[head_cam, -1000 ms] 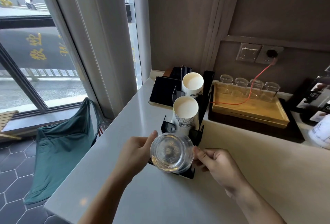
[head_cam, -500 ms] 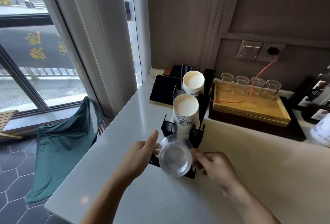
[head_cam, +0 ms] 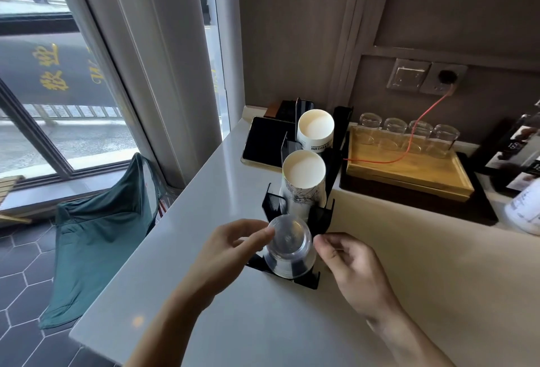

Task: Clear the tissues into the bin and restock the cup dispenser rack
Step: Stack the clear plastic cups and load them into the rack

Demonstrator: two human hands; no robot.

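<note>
A black cup dispenser rack (head_cam: 321,217) stands on the white counter (head_cam: 263,322). Its front slot holds a clear plastic cup stack (head_cam: 289,246), bottom up. My left hand (head_cam: 230,249) curls around the stack's left side, thumb tip on its upper rim. My right hand (head_cam: 350,267) is just right of the stack, fingertips a small gap from it, holding nothing. The middle slot holds a patterned paper cup stack (head_cam: 304,173). The back slot holds a white paper cup stack (head_cam: 315,128). No tissues are in view.
A wooden tray (head_cam: 409,173) with several upturned glasses (head_cam: 420,132) sits right of the rack, an orange cable (head_cam: 423,115) running across it to a wall socket. A black tablet (head_cam: 263,141) lies at the back left. A green bag (head_cam: 99,229) hangs below the counter's left edge.
The clear cup stack has tipped from facing me to bottom up and gone down into the front slot. My right fingers have come off its side.
</note>
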